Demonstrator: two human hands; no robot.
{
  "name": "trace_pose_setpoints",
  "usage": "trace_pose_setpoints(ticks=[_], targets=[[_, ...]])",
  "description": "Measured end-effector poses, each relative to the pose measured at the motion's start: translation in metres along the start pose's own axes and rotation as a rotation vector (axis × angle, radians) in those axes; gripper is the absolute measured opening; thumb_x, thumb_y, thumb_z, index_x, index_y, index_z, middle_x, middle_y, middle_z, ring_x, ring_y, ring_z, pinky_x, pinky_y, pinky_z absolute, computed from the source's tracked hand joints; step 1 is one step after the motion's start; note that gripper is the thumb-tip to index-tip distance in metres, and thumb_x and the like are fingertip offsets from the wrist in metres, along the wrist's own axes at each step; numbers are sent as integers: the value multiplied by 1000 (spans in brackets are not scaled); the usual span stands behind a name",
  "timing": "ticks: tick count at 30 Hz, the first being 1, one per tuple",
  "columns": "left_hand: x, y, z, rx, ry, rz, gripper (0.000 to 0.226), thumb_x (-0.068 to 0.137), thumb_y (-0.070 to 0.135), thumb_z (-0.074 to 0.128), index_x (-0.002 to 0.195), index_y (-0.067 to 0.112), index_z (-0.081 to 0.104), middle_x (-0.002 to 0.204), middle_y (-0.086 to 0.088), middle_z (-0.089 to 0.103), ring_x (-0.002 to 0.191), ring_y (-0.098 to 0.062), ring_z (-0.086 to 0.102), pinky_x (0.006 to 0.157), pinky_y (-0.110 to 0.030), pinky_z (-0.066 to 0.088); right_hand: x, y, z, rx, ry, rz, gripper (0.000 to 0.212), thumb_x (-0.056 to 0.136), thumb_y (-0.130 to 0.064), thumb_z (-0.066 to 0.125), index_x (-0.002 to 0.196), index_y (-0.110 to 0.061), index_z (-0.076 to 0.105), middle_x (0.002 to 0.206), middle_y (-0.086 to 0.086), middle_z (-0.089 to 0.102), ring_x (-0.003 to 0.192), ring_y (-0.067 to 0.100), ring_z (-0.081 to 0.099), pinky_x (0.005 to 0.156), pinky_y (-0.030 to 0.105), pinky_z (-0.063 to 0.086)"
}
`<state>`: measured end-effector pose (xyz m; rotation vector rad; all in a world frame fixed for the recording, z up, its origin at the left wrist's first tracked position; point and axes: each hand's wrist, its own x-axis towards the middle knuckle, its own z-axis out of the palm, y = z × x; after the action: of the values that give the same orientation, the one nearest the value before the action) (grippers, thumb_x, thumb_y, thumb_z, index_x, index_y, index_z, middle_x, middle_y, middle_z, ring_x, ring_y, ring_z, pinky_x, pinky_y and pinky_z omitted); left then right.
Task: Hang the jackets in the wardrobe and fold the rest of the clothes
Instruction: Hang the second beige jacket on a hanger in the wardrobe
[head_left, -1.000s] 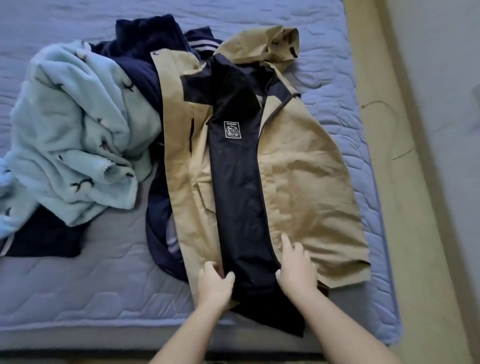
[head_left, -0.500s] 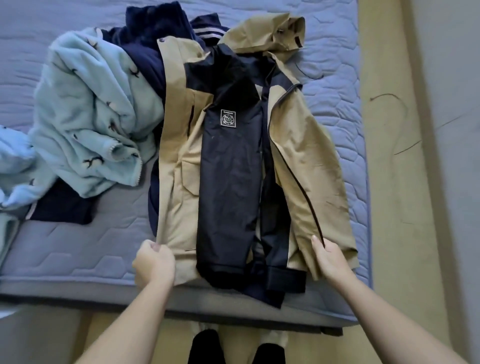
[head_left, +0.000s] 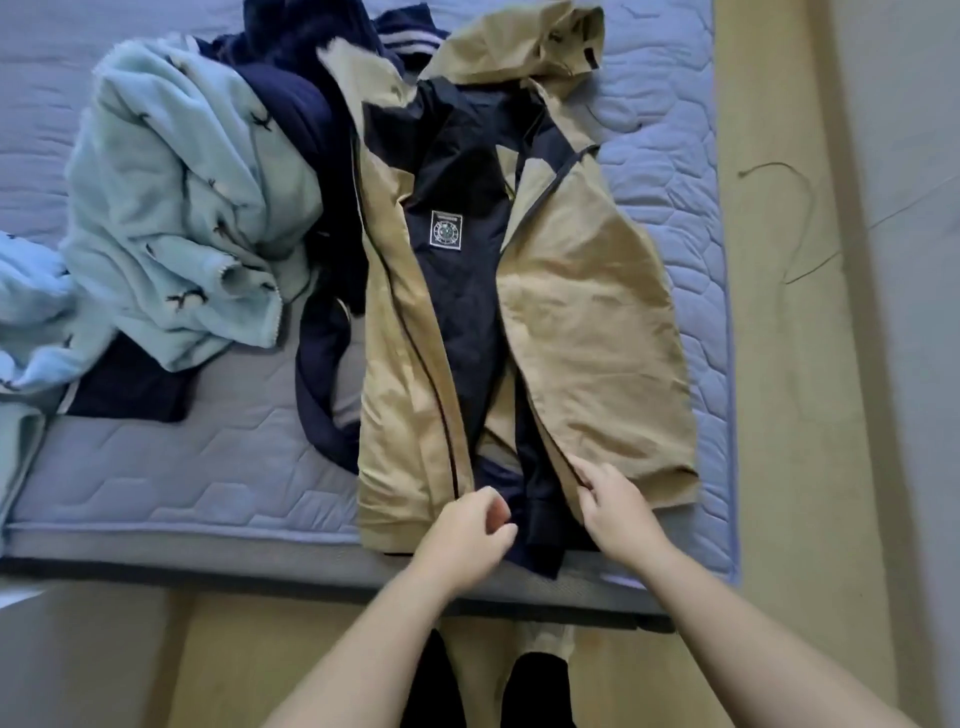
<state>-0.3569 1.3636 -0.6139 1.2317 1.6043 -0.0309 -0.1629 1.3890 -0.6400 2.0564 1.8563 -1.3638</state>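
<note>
Jacket (head_left: 587, 322): tan, navy-lined, lies front-up on mattress (head_left: 182, 467), hood far, hem at near edge | left hand (head_left: 467, 530): fingers curled at left panel's hem, grasp cannot be told | right hand (head_left: 618, 512): pinches right panel's edge near hem | fleece (head_left: 176, 218), navy clothes (head_left: 291, 104): heaped left of jacket
</note>
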Motion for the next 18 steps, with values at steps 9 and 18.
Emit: trace_pose_setpoints(ticks=[9, 18], targets=[[11, -49, 26, 200, 552, -217, 32, 78, 38, 68, 99, 25, 47, 100, 4, 49, 97, -20, 53, 77, -36, 46, 2, 5, 39, -53, 104, -92, 18, 90, -19, 58, 105, -21, 67, 94, -2, 60, 87, 20, 59, 75, 37, 46], [38, -64, 1, 364, 537, -330, 8, 87, 20, 52, 93, 16, 49, 100, -5, 61, 94, -26, 55, 76, -37, 42, 7, 7, 46, 164, 119, 22, 17, 91, -19, 54, 74, -18, 52, 65, -4, 57, 61, 11, 52, 61, 28, 41]])
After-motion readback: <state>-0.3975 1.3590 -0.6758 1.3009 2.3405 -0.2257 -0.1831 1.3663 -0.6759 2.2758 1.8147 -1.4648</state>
